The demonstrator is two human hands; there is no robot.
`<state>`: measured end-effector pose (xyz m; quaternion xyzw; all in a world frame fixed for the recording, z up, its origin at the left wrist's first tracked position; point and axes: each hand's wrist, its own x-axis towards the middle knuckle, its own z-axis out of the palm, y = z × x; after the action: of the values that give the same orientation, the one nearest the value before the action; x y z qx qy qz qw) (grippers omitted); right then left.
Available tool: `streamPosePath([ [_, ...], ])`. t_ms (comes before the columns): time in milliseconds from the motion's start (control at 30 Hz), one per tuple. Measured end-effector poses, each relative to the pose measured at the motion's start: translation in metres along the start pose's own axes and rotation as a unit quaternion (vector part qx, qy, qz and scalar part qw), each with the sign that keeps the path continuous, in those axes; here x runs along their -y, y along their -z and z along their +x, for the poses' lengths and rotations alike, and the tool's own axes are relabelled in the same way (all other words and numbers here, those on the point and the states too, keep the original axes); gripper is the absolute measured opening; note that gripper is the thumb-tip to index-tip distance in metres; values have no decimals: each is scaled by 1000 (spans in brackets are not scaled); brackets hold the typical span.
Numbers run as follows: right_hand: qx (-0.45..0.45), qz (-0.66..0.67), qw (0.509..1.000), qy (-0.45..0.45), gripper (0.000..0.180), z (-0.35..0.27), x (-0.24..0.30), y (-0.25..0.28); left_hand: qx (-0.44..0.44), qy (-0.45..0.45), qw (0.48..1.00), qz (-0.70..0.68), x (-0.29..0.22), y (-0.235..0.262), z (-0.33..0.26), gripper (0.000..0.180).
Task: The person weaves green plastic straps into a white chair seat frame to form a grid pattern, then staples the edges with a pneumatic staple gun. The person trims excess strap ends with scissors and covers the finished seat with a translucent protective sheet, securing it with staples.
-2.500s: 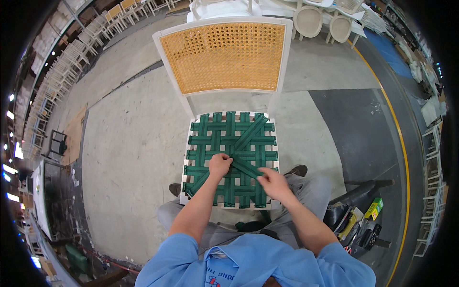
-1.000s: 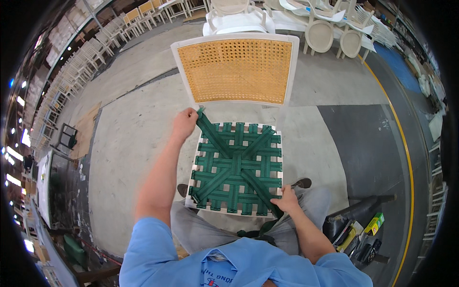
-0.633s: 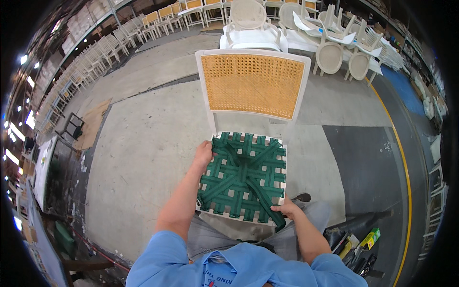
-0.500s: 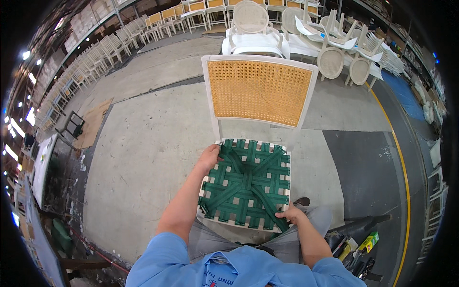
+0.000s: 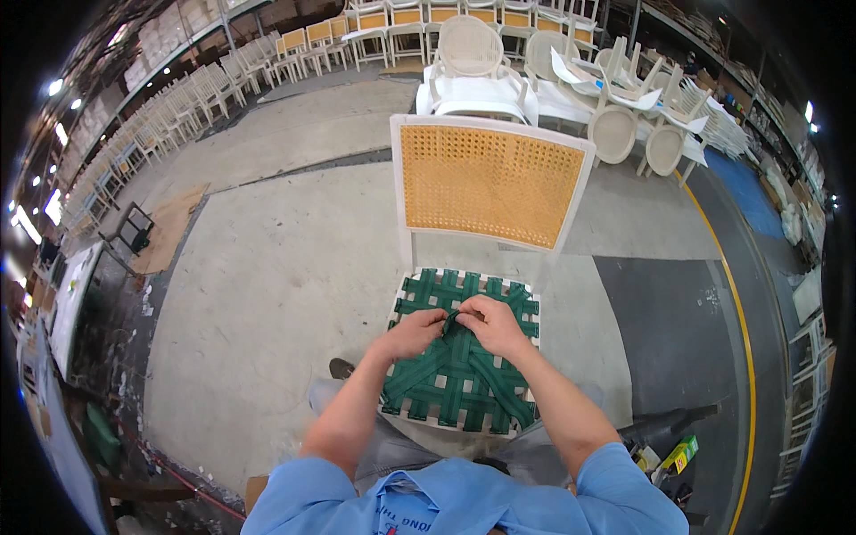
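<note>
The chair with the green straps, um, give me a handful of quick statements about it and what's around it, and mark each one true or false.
1. The left hand and right hand are both at a green strap over the seat. True.
2. The backrest has a tan woven panel. True.
3. The right hand grips the backrest. False: it is at the strap, over the seat.
4. A green and yellow box lies on the person's right. True.
5. The seat's webbing is red. False: it is green.
</note>
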<state>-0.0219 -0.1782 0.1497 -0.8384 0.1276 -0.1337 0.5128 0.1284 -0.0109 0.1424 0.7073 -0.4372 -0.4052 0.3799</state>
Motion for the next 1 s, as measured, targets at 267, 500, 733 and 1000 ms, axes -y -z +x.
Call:
streamPosePath([
  [267, 17, -33, 998, 51, 15, -1, 24, -9, -256, -76, 909, -319, 12, -50, -41, 12],
  [500, -47, -8, 985, 166, 16, -10, 33, -18, -262, -42, 865, -426, 11, -54, -40, 5],
  [733, -3, -95, 970, 223, 15, 4, 32, -16, -274, -60, 864, -418, 20, -50, -41, 14],
  [1000, 66, -85, 986, 130, 10, 25, 5, -16, -381, -62, 907, -169, 37, -80, -23, 30],
])
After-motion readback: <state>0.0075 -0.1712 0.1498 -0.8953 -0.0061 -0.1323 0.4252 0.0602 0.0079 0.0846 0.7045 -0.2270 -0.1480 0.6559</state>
